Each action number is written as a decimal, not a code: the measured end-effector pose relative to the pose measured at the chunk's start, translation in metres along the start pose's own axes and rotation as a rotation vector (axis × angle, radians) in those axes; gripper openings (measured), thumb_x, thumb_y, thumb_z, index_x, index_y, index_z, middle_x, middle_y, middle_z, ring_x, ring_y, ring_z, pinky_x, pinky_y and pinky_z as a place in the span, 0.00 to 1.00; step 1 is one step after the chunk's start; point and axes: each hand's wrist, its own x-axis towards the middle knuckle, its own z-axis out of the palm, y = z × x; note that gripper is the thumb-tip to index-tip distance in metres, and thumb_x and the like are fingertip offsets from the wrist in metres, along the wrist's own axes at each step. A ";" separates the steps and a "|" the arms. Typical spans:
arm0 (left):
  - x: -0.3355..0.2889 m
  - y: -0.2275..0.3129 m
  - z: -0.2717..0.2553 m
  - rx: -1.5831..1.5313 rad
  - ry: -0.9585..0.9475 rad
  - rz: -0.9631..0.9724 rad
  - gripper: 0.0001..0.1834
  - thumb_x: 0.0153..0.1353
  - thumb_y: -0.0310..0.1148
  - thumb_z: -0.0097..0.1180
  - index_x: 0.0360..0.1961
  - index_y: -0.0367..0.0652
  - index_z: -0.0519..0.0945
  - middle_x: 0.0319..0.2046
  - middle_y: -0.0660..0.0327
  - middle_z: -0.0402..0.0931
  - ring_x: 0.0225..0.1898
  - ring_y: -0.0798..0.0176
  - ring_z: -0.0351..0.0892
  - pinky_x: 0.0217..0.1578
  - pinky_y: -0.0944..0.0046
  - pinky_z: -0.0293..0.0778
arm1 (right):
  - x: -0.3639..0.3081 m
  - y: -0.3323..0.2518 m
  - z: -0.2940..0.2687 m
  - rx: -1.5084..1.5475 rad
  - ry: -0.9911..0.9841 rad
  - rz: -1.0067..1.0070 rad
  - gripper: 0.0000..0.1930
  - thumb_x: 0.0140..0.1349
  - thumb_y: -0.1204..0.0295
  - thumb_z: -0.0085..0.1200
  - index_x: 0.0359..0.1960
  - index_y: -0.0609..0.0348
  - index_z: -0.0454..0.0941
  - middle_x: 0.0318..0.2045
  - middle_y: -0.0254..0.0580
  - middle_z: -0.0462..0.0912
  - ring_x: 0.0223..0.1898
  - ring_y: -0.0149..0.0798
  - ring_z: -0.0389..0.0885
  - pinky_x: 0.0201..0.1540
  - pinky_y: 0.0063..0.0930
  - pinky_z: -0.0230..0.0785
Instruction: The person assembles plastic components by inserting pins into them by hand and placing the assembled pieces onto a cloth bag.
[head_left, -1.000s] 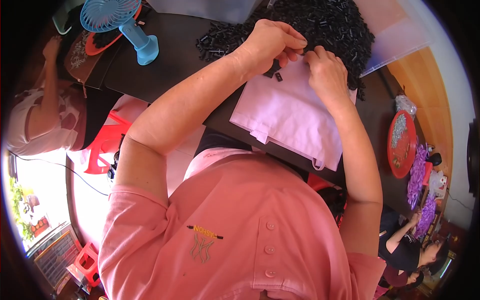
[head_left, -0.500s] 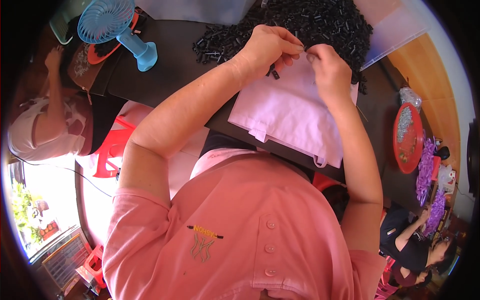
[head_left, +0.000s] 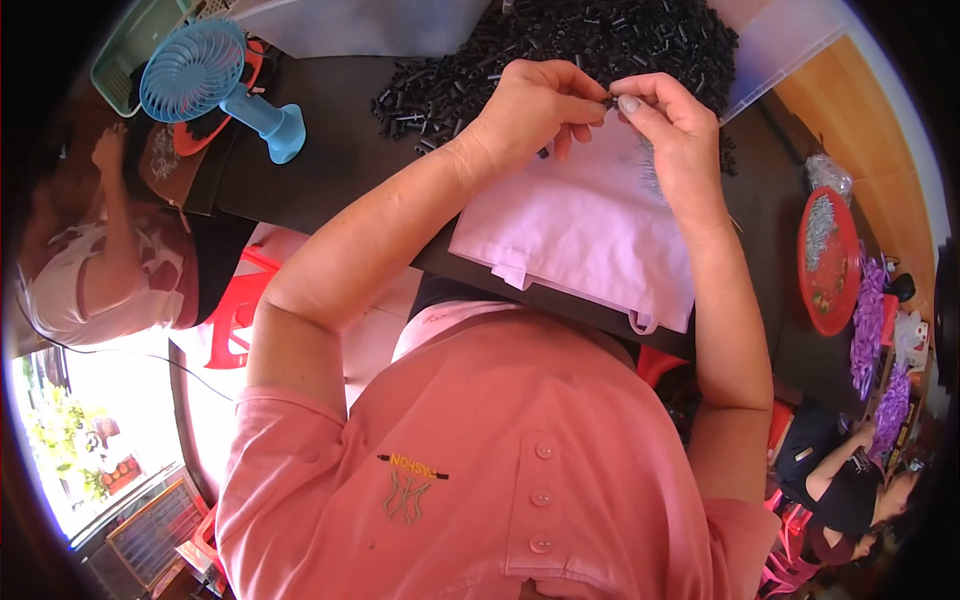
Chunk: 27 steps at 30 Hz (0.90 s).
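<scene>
My left hand [head_left: 535,108] is closed, its thumb and forefinger pinching a small black plastic piece [head_left: 609,102]. Another dark piece [head_left: 543,153] shows under its curled fingers. Facing it, my right hand [head_left: 678,130] is pinched at the same small piece, the two sets of fingertips almost meeting. Whether the right fingers also hold something tiny, such as a pin, is too small to make out. Below both hands lies a pink cloth [head_left: 575,235] with a loop at its near edge. Thin silvery pins [head_left: 650,170] lie on it, partly behind my right hand.
A large heap of small black tubular pieces [head_left: 590,45] covers the far table. Around it are a translucent bin [head_left: 370,25], a blue fan [head_left: 200,75] at left and a red dish [head_left: 840,290] of metal bits at right. Other people sit on both sides.
My right hand has turned, so its thumb and forefinger now show more plainly at the small piece. The pins beside it have come into sight. My view has shifted slightly.
</scene>
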 end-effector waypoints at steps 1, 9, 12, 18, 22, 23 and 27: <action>-0.001 0.000 0.001 -0.031 -0.003 0.016 0.08 0.58 0.26 0.60 0.38 0.33 0.80 0.28 0.58 0.81 0.24 0.71 0.77 0.20 0.72 0.70 | 0.000 -0.002 -0.001 -0.052 -0.010 -0.021 0.06 0.62 0.78 0.53 0.38 0.63 0.81 0.30 0.31 0.80 0.33 0.24 0.74 0.37 0.18 0.68; -0.003 0.001 0.003 -0.049 -0.008 -0.011 0.08 0.57 0.26 0.61 0.37 0.34 0.80 0.28 0.59 0.80 0.25 0.71 0.77 0.20 0.72 0.70 | 0.000 -0.005 -0.006 -0.134 -0.077 -0.060 0.06 0.61 0.79 0.53 0.38 0.63 0.80 0.29 0.32 0.79 0.30 0.24 0.72 0.33 0.18 0.65; -0.005 0.003 0.005 -0.058 -0.015 -0.007 0.08 0.57 0.26 0.61 0.37 0.34 0.80 0.27 0.60 0.80 0.25 0.71 0.77 0.20 0.72 0.70 | 0.002 -0.003 -0.007 -0.196 -0.101 -0.138 0.06 0.60 0.80 0.53 0.38 0.63 0.79 0.30 0.35 0.80 0.31 0.27 0.75 0.34 0.21 0.67; -0.007 0.001 0.006 -0.044 -0.033 -0.004 0.07 0.58 0.26 0.61 0.36 0.34 0.80 0.26 0.61 0.79 0.25 0.71 0.76 0.20 0.72 0.69 | 0.000 -0.010 -0.007 -0.253 -0.117 -0.260 0.09 0.58 0.84 0.50 0.40 0.62 0.77 0.33 0.39 0.81 0.34 0.35 0.80 0.38 0.25 0.72; -0.007 0.001 0.008 -0.010 -0.028 0.016 0.06 0.58 0.26 0.61 0.34 0.34 0.80 0.26 0.61 0.79 0.23 0.72 0.75 0.19 0.73 0.68 | 0.002 -0.009 -0.008 -0.295 -0.150 -0.351 0.10 0.57 0.85 0.49 0.40 0.62 0.77 0.32 0.39 0.82 0.34 0.34 0.80 0.38 0.24 0.71; -0.008 0.001 0.008 -0.007 -0.030 0.010 0.06 0.58 0.26 0.61 0.34 0.34 0.80 0.26 0.61 0.79 0.23 0.72 0.75 0.19 0.73 0.68 | 0.002 -0.009 -0.008 -0.243 -0.170 -0.277 0.10 0.57 0.85 0.49 0.40 0.62 0.77 0.32 0.38 0.82 0.34 0.33 0.80 0.38 0.24 0.71; -0.010 0.004 0.010 0.133 -0.002 0.114 0.07 0.56 0.25 0.61 0.34 0.33 0.80 0.24 0.61 0.78 0.22 0.72 0.75 0.18 0.72 0.68 | 0.006 -0.010 -0.013 -0.083 -0.228 -0.186 0.10 0.57 0.85 0.50 0.40 0.62 0.77 0.29 0.35 0.81 0.32 0.26 0.77 0.35 0.19 0.69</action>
